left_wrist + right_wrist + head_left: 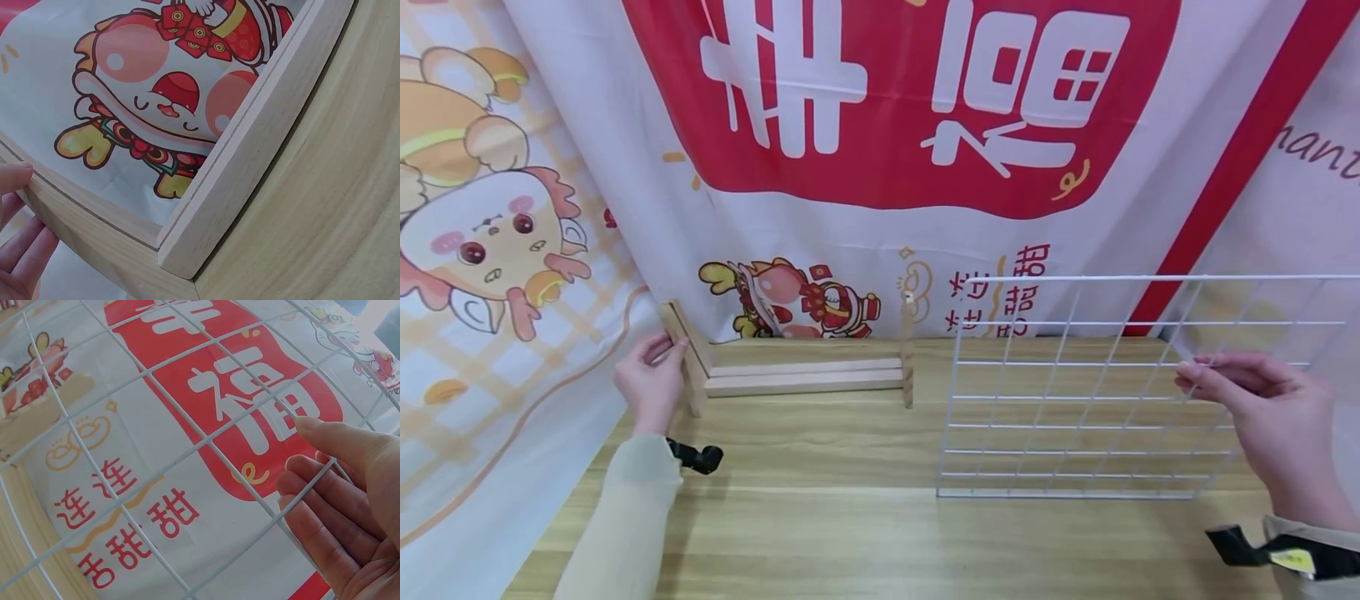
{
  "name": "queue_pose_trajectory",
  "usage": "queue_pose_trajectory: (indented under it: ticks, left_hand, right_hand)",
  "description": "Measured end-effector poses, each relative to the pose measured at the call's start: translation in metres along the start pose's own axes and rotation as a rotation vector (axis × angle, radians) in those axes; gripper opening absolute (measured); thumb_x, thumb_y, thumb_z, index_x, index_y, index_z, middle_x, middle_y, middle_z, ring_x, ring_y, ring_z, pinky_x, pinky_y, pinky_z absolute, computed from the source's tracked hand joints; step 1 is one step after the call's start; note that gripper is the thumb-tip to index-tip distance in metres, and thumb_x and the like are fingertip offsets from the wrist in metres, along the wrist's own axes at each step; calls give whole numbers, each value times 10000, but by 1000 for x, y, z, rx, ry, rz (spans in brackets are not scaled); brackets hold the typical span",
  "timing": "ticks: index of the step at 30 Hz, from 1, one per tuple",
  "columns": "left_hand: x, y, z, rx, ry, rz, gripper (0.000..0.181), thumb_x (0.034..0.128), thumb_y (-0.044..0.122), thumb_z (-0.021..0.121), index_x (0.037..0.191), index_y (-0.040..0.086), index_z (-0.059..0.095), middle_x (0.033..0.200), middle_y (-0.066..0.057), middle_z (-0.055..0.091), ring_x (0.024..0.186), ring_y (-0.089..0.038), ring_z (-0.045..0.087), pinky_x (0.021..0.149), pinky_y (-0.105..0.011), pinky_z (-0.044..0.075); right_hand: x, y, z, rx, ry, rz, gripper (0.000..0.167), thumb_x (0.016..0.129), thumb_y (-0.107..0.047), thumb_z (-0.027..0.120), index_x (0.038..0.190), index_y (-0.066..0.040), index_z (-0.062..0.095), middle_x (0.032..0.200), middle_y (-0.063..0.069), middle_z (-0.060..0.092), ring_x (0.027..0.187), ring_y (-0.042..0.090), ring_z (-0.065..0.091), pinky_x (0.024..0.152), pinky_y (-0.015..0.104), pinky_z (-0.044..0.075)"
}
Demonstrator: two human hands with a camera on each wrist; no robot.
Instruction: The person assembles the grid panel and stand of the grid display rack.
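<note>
A small pale wooden stand (805, 386) sits on the wood-grain table, with a grooved crossbar between two end pieces. My left hand (651, 379) holds its left end piece; in the left wrist view the thumb lies on the top of that wooden piece (94, 219) and the fingers are on its outer side. To the right, a white wire grid panel (1060, 497) is tilted up above the table, apart from the stand. My right hand (1277, 408) grips the panel near its right side, and in the right wrist view thumb and fingers (325, 547) close around its wires.
Behind the table (820, 533) hangs a white and red printed cloth (880, 179). Another cloth with a cartoon figure (490, 242) covers the left side, and a pale one with lettering (1318, 154) is on the right. Each wrist wears a black strap (696, 457).
</note>
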State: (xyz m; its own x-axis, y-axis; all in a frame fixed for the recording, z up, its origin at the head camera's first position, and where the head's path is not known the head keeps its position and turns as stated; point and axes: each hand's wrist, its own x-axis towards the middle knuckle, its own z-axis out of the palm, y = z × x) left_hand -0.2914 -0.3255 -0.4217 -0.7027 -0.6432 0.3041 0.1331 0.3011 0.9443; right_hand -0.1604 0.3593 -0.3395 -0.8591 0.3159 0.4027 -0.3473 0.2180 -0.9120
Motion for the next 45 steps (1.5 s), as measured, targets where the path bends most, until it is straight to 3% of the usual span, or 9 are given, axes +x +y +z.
queue_pose_trajectory:
  ticks: [5,11,17,20,23,29,36,40,45]
  left_hand:
    - [-10,0,-3,39,-3,19,359,899,184,812,1204,12,731,1167,-152,721,809,19,681,730,-123,551]
    - [-23,4,-4,-4,-13,-14,361,886,174,824,1196,13,734,1152,-128,732,808,19,686,725,-124,553]
    - [-34,7,-4,10,-31,-4,350,877,183,835,1171,16,742,1137,-131,735,814,-5,701,734,-146,565]
    - [-39,8,-5,15,-45,0,357,871,187,842,1171,21,742,1140,-133,734,833,-12,699,741,-147,564]
    - [-44,8,-6,0,-57,22,347,865,166,846,1154,4,743,1129,-150,734,821,-1,693,744,-154,567]
    - [-56,10,-8,-7,-97,79,329,866,159,845,1117,-26,743,1121,-179,729,774,25,687,720,-170,574]
    - [-69,12,-10,-14,-155,125,326,862,150,849,1114,-25,741,1111,-170,734,798,-17,704,715,-183,581]
    - [-77,14,-10,-2,-171,123,337,848,164,863,1109,-14,745,1109,-148,737,801,-21,707,708,-174,578]
    - [-87,18,-8,34,-199,92,379,849,255,862,1128,28,741,1151,-128,730,843,-47,708,727,-176,578]
  right_hand:
    - [0,0,1,19,2,-9,256,868,58,774,1106,98,689,887,5,773,698,111,741,703,165,563]
    - [1,1,1,53,1,-17,236,857,85,773,1083,88,706,877,15,774,683,121,740,681,176,569]
    - [2,1,0,-87,-6,-33,252,894,33,757,1127,94,682,902,-17,770,716,91,739,687,172,566]
    - [2,1,-1,-92,-6,-40,257,897,35,752,1130,107,673,903,-18,769,719,89,739,693,173,564]
    - [2,1,-1,-81,-3,-37,265,894,42,752,1133,116,666,904,-17,770,718,92,739,698,172,561]
    - [1,3,0,-201,3,-14,274,917,-26,752,1163,62,672,922,-66,764,741,65,736,724,146,549]
    - [1,3,0,-51,-2,-38,258,890,47,754,1127,107,672,910,-14,769,719,97,740,697,177,561]
    - [3,2,0,4,-8,-54,238,878,74,754,1095,123,670,902,13,770,709,115,742,680,195,568]
    - [3,1,1,-127,3,-55,240,902,30,748,1122,90,675,917,-40,765,724,79,737,693,174,562]
